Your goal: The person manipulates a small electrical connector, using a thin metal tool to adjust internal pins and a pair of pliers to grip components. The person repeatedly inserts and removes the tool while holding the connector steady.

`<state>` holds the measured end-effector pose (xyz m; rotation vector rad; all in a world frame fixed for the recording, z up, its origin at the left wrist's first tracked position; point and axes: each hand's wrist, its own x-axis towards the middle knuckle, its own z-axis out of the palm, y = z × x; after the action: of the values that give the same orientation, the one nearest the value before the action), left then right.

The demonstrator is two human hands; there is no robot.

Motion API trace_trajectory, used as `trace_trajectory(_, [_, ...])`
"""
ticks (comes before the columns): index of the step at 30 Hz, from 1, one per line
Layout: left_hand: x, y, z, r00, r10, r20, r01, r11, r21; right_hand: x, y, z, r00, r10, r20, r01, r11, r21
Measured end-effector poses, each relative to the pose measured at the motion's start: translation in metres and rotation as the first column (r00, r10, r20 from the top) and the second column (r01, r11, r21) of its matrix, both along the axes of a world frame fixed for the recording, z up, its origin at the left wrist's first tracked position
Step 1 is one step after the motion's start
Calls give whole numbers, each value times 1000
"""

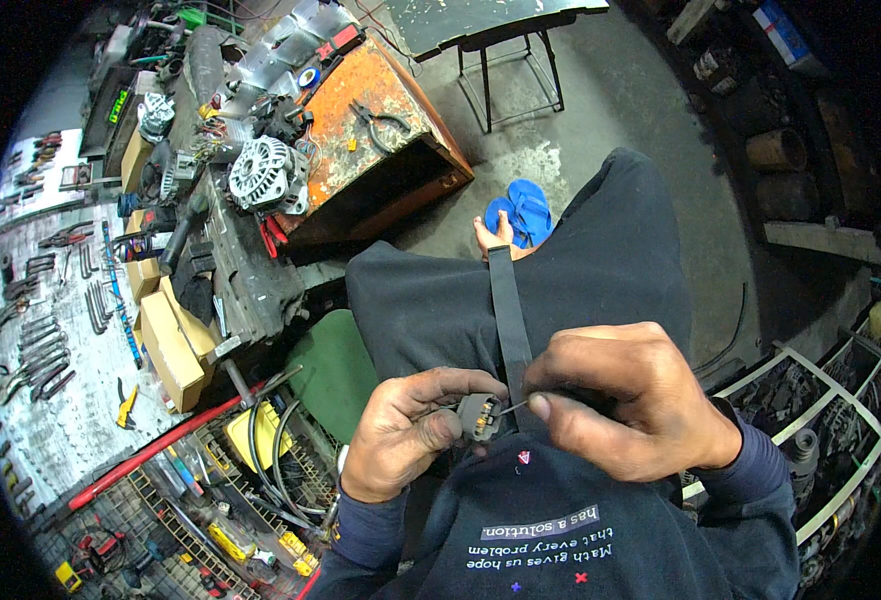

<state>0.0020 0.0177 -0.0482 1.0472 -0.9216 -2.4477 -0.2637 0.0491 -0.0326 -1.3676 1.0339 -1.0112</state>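
Note:
My left hand (408, 428) pinches a small grey connector-like part (479, 418) between thumb and fingers, with brass-coloured metal pieces showing on its side. Opposite it, my right hand (628, 405) is closed around a thin metal pick (511, 407). Its tip meets the grey part or lies very close to it. Whatever handle the pick has is hidden inside my fist. Both hands are above my lap, in front of my dark shirt (550, 520). A dark strap (508, 305) runs down between my knees behind them.
An alternator (263, 174) sits on the cluttered bench at upper left, beside a worn orange cabinet (345, 95) with pliers (378, 128) on top. Wrenches (42, 350) hang on a white board at far left. At right stands a metal-framed rack (810, 400) of parts.

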Motion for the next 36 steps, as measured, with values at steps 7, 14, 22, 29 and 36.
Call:
trace_trajectory(7, [0, 5, 0, 994, 58, -97, -50, 996, 77, 13, 8, 4, 989, -102, -108, 81, 979, -186])
trace_trajectory(14, [-2, 6, 0, 994, 81, -75, -79, 996, 37, 15, 14, 11, 973, -55, -223, 0, 972, -237])
trace_trajectory(22, [-4, 6, -1, 993, 81, -88, -78, 996, 35, 17, 17, 10, 956, -103, -274, 6, 942, -334])
trace_trajectory(29, [-4, 5, -2, 993, 87, -79, -87, 996, 10, 18, 17, 10, 953, -122, -277, 15, 932, -361])
trace_trajectory(36, [-5, 5, 0, 997, 66, -31, -67, 997, -40, 26, 17, 6, 933, -186, -308, 23, 885, -465])
